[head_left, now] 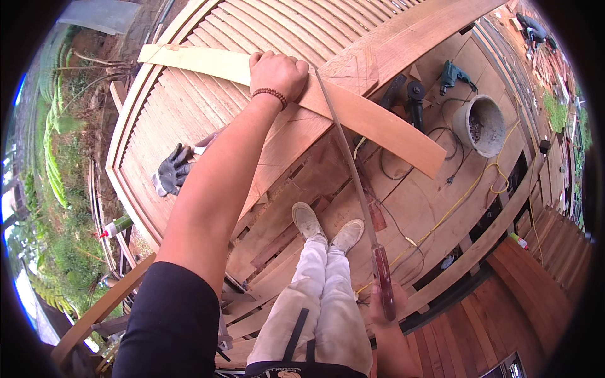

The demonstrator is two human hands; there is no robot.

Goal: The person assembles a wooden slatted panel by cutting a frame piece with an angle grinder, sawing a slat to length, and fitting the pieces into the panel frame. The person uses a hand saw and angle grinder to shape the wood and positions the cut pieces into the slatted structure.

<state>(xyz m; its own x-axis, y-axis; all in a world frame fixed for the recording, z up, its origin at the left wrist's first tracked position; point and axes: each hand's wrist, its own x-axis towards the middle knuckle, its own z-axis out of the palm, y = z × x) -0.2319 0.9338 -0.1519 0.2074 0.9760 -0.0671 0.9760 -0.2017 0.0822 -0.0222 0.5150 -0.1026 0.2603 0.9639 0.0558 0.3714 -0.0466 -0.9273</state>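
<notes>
At upper centre, the left hand (pixel 279 79) curls its fingers over a pale plank (pixel 373 121); a handsaw (pixel 353 164) crosses it, its handle (pixel 382 277) held in the right hand (pixel 380 307), bottom centre-right. Upper right, a grey bucket (pixel 464 126) contains indistinct dark material (pixel 479 130).

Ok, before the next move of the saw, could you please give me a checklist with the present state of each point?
1. Left hand on the wooden board: ok, curled over it.
2. Right hand on the handle of the saw: ok.
3. Left hand well away from the blade: not ok, the knuckles look close.
4. Left hand gloved: not ok, bare; a glove lies on the slatted panel.
5. Saw teeth touching the board: cannot tell.
</notes>
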